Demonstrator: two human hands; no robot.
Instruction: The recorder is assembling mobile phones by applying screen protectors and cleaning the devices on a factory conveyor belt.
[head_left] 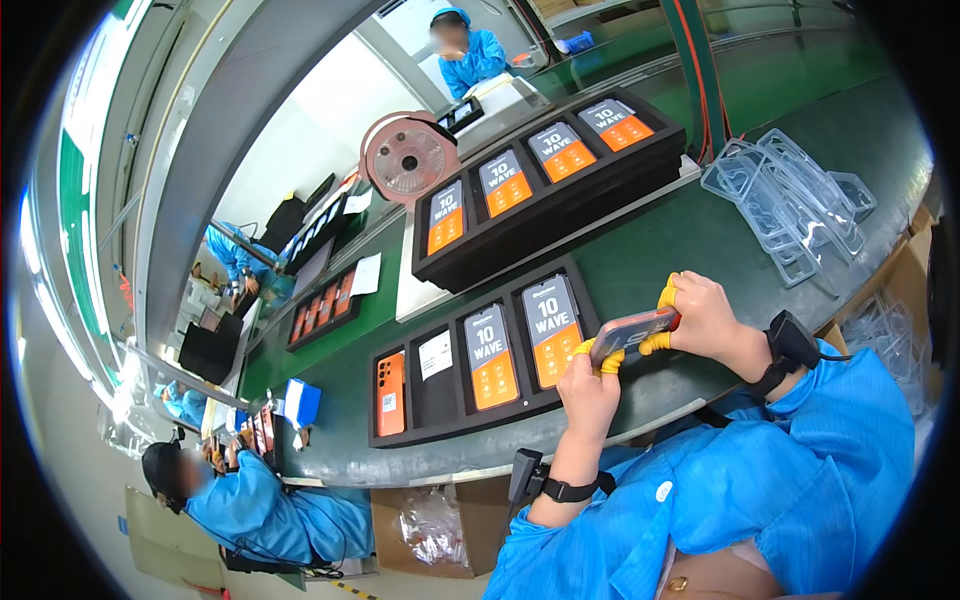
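Observation:
Between my two hands, above the table's near edge, I hold a phone tilted, its edge toward me. My left hand grips its left end, and my right hand grips the right end. Yellow finger cots cover several fingertips on both. Just left of my left hand lies a black foam tray. In its slots are an orange phone at the left, a white label, and two phones with grey-and-orange front films.
Behind stands a stack of black trays with several filmed phones. Clear plastic pieces pile up at the right. A pink fan, a blue box and another tray of orange phones lie leftward. A co-worker sits at the left.

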